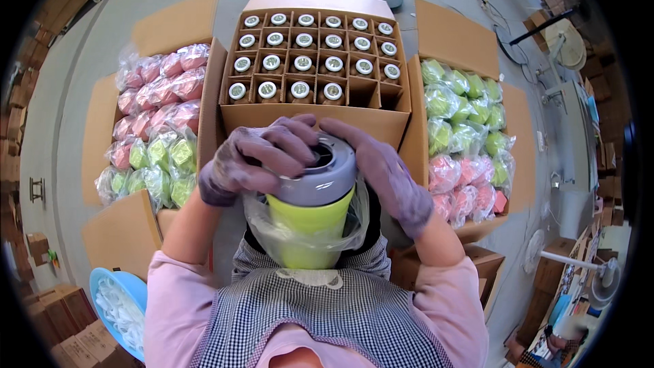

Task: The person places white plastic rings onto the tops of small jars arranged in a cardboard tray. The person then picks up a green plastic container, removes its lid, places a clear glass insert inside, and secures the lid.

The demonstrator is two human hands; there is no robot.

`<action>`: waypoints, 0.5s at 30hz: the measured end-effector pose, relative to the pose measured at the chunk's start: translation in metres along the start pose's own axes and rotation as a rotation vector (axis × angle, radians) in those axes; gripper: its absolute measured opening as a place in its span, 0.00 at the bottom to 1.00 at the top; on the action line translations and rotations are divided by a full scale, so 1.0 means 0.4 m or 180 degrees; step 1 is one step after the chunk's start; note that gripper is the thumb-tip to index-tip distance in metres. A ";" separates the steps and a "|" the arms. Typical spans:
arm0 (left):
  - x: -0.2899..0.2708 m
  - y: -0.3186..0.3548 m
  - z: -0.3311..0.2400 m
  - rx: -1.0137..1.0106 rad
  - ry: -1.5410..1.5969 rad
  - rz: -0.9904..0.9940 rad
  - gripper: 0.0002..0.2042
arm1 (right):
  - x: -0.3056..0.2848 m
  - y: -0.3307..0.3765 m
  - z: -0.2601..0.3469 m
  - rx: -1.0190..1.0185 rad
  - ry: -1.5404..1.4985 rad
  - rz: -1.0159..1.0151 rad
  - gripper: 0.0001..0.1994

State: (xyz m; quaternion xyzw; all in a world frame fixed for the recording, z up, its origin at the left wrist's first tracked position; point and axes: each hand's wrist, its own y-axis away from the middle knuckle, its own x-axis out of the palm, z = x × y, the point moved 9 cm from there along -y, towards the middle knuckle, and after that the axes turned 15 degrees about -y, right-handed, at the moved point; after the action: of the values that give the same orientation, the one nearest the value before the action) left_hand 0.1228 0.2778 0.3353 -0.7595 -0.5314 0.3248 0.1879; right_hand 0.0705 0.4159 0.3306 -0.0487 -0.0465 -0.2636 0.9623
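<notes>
**Gripping a lidded green cup at the chest**

Holding the work at the centre of the view, both gloved hands close on one green cup (pixel 308 228), which stands upright with its long axis running from 6 to 12 o'clock. A grey lid (pixel 320 176) sits on top of the cup, its dark central opening facing the camera. A clear plastic bag (pixel 266 232) is gathered loosely around the cup's body, below the lid.

The left hand (pixel 255 160) lies at 9 to 10 o'clock of the lid, fingers curled over the rim and pressed onto its upper surface. The right hand (pixel 388 177) lies at 3 o'clock, fingers extended along the lid's side, palm flat against it. Both hands touch the lid; neither is clearly nearer, though the left covers more of the top. The cup lies directly between them, just above the checked apron (pixel 327 313).

At 12 o'clock, an open cardboard box with dividers (pixel 313 119) holds rows of capped containers; two cells at its near right corner appear unfilled. At 9 o'clock, a carton (pixel 102 116) contains bagged pink and green cups. At 3 o'clock, a second carton (pixel 518 136) holds the same. At 7 o'clock, a blue basin (pixel 102 279) holds pale, translucent material, too indistinct to identify.
</notes>
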 end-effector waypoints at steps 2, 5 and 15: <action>-0.032 0.019 0.038 -0.0937 0.0660 -0.0550 0.19 | -0.007 0.020 -0.011 0.0128 -0.0011 -0.0118 0.31; -0.057 -0.090 -0.018 -0.1085 -0.0380 0.0282 0.17 | 0.007 0.028 -0.011 0.0012 -0.0273 -0.0085 0.36; 0.042 -0.184 -0.055 -0.0373 -0.1456 0.2357 0.22 | 0.019 0.036 -0.025 0.0128 -0.0451 0.0173 0.43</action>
State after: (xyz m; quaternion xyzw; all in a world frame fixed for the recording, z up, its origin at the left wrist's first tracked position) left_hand 0.0915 0.3218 0.3926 -0.8167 -0.2687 0.4993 -0.1071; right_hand 0.0849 0.4234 0.3207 -0.0491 -0.1185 -0.2322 0.9642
